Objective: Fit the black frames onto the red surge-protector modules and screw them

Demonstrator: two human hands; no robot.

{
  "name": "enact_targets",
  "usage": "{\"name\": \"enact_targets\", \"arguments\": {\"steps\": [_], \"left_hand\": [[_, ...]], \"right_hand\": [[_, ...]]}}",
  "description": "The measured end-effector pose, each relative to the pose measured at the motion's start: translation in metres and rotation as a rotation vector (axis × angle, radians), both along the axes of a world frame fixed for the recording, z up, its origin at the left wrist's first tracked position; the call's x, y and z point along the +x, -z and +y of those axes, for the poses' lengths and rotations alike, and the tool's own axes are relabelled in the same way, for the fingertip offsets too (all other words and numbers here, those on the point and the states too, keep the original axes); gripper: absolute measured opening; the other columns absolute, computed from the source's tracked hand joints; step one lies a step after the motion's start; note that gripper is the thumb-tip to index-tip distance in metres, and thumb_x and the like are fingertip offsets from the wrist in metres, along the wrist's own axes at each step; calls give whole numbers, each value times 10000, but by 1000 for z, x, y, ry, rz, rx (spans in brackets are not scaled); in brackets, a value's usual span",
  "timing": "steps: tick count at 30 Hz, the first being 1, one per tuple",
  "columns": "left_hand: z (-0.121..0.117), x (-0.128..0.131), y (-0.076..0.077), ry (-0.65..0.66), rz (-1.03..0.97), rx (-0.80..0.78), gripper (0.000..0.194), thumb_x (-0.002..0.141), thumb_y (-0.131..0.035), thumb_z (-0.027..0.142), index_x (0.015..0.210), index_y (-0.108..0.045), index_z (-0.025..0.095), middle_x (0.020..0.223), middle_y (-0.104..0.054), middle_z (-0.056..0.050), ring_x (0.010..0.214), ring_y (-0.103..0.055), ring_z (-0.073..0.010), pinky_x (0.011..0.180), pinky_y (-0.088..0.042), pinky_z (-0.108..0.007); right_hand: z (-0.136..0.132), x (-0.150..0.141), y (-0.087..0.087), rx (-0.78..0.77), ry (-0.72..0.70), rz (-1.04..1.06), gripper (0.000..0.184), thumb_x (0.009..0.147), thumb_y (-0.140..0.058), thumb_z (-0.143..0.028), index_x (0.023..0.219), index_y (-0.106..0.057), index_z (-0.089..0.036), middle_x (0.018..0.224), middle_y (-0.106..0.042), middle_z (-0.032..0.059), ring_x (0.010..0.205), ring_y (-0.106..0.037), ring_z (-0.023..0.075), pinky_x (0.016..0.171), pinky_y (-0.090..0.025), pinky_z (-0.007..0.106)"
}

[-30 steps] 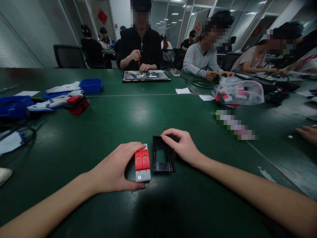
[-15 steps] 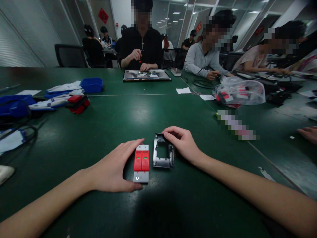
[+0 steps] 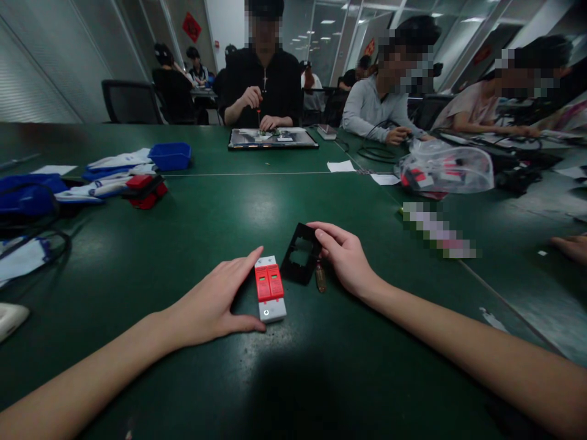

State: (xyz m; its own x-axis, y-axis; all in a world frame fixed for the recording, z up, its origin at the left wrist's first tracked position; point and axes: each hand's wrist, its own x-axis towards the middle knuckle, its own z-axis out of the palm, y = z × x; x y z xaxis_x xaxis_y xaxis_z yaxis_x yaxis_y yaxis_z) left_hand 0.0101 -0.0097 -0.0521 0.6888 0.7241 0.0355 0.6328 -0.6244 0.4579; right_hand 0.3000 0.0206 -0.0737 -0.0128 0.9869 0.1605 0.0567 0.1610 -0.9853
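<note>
A red and grey two-pole surge protector lies slightly turned on the green table. My left hand is beside it, thumb and fingers spread wide around its left side; the fingertips are near its top and bottom ends, and whether they touch it I cannot tell. In my right hand is a black rectangular plastic frame, pinched at its upper right corner and tilted off the table. Just below those fingers lies a small amber-brown handle, perhaps of a screwdriver; its other end is hidden.
At the left are a blue tray, white-and-blue gloves and a red-and-black block. A clear plastic bag with red items sits at the right. Across the table, a person works with a screwdriver over a flat panel.
My right hand has lifted and tilted the black frame, turning its face and uncovering the amber-brown handle. The surge protector has shifted right and rotated slightly, away from my left hand.
</note>
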Motion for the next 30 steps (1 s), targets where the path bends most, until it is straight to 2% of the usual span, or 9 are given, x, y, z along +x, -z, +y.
{"name": "enact_targets", "arguments": {"steps": [5,12,17,19,21,24,26,28,30], "left_hand": [[0,1,-5,3,17,-3,1174,802,-722,668,1642,-22,241,1569,-434,-224,1377,-498,-413,1082,-458,-576],[-3,1,-6,-22,-19,2,1162,795,-739,644,1638,-56,230,1518,-492,-216,1302,-571,-399,1037,-504,-554],[-4,2,-7,-30,14,-1,1202,796,-722,668,1625,30,231,1530,-452,-238,1316,-553,-405,1046,-495,-575],[-4,3,-8,-29,21,2,1196,804,-717,663,1620,45,235,1527,-452,-236,1322,-548,-405,1056,-489,-578],[-5,4,-8,-30,17,10,1195,802,-723,656,1618,44,236,1517,-466,-230,1322,-549,-405,1062,-485,-574],[-6,6,-8,-24,-5,32,1196,793,-744,637,1618,16,222,1513,-474,-230,1324,-546,-404,1076,-471,-570],[-6,6,-7,-10,-25,46,1191,790,-764,607,1616,0,216,1506,-482,-226,1313,-553,-398,1081,-464,-563],[-6,7,-7,-1,-34,53,1163,802,-767,560,1614,-9,215,1486,-502,-218,1292,-569,-388,1075,-468,-551],[-7,7,-7,6,-35,58,1117,823,-750,519,1608,-19,208,1468,-512,-216,1272,-580,-380,1060,-481,-538]], "right_hand": [[5,0,5,-35,4,107,393,868,-689,-473,1147,-707,-196,836,-695,16,612,-604,127,579,-529,277],[4,1,5,-41,59,207,424,822,-734,-395,1206,-675,-223,1174,-701,70,789,-663,146,729,-613,319],[-10,-6,-1,-65,38,218,395,820,-754,-394,1159,-690,-203,1144,-715,82,809,-685,166,774,-628,359],[-19,-9,-7,-29,14,165,356,843,-739,-391,1143,-687,-207,1133,-721,82,854,-699,188,778,-632,371],[-31,-11,-14,90,-21,17,302,890,-698,-353,1162,-676,-223,1101,-727,77,896,-704,205,783,-632,375],[-48,-12,-25,462,-123,-260,249,934,-630,-224,1178,-670,-249,1154,-704,84,1062,-682,235,878,-600,390],[-57,-12,-29,710,-218,-393,360,931,-601,-165,1278,-614,-261,1190,-693,96,1094,-673,237,911,-581,396],[-62,-13,-30,886,-316,-506,434,937,-553,-144,1359,-554,-246,1199,-696,111,1075,-675,229,916,-573,391],[-65,-14,-29,1014,-383,-623,403,947,-517,-147,1343,-565,-201,1166,-716,119,1039,-674,225,900,-569,375]]}}
